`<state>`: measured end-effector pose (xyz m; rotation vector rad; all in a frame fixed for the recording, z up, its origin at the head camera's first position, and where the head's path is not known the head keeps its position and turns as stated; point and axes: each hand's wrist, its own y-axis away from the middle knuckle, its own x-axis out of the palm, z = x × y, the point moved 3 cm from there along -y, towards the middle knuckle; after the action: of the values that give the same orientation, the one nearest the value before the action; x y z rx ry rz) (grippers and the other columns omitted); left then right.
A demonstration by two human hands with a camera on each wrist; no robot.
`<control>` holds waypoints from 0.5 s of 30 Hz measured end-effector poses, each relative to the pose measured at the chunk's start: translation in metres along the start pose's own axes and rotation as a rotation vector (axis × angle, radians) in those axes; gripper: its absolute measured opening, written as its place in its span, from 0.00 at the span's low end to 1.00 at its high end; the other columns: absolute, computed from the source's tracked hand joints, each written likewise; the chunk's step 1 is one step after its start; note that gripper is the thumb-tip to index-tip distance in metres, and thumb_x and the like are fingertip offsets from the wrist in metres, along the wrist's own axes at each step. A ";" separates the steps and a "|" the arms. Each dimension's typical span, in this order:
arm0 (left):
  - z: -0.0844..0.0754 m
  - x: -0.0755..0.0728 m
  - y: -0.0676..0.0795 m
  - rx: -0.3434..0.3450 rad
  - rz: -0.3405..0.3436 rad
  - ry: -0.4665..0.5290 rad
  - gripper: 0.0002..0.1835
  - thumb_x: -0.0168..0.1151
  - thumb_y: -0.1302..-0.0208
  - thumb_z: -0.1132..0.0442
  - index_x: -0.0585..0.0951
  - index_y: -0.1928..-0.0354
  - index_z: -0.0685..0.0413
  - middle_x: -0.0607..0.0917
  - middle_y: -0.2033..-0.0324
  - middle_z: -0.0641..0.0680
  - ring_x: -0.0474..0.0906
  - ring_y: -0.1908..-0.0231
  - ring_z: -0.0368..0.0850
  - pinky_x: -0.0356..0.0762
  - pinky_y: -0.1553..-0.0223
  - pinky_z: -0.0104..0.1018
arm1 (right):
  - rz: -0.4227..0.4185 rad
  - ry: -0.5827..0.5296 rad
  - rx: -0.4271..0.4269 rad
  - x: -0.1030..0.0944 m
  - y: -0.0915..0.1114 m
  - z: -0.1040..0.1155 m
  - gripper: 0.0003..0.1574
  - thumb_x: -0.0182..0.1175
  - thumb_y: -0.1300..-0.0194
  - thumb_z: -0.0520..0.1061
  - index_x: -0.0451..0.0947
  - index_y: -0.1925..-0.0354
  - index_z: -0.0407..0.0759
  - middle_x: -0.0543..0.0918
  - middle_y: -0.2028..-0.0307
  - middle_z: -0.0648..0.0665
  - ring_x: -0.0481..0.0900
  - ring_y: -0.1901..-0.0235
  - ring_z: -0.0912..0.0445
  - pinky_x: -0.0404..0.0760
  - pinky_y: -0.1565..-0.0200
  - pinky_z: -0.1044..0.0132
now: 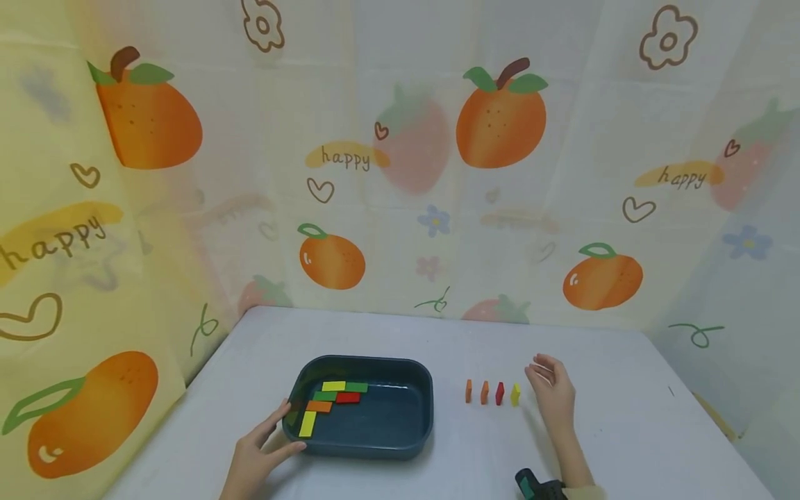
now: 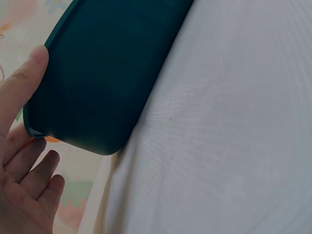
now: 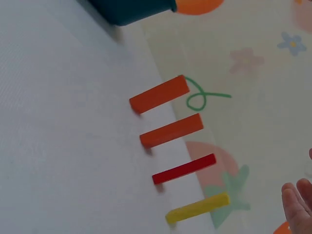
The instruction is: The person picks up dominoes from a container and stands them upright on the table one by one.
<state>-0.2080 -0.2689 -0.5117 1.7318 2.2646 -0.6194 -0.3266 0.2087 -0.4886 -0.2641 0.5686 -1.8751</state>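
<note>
My left hand (image 1: pixel 259 444) holds the left end of a dark teal tray (image 1: pixel 375 448), thumb and fingers spread along its rim at the near corner. In the left wrist view the thumb (image 2: pixel 29 73) lies against the rim and the other fingers hang below it. To the tray's right, a row of upright domino blocks stands on the table: two orange dominoes (image 1: pixel 469 391) (image 1: pixel 484 392), a red domino (image 1: pixel 500 394) and a yellow domino (image 1: pixel 515 394). My right hand (image 1: pixel 553 389) hovers just right of the yellow one, fingers loosely bent, holding nothing.
Inside the tray, several dominoes lie flat toward the left: yellow (image 1: pixel 334 386), green (image 1: pixel 356 387), red (image 1: pixel 348 398) and orange (image 1: pixel 319 406) among them. A white cloth covers the table (image 1: pixel 475 458). A fruit-printed curtain (image 1: pixel 400 208) hangs behind and at the sides.
</note>
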 end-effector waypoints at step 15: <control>0.002 0.000 -0.001 -0.008 -0.003 0.010 0.38 0.73 0.61 0.52 0.73 0.43 0.55 0.69 0.43 0.54 0.61 0.41 0.54 0.63 0.45 0.53 | 0.040 -0.181 -0.124 0.024 -0.013 0.037 0.16 0.60 0.43 0.36 0.72 0.55 0.32 0.76 0.60 0.36 0.75 0.61 0.57 0.76 0.59 0.76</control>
<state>-0.2089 -0.2700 -0.5138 1.7325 2.2736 -0.6021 -0.3299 0.1806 -0.4528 -0.4951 0.5625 -1.7579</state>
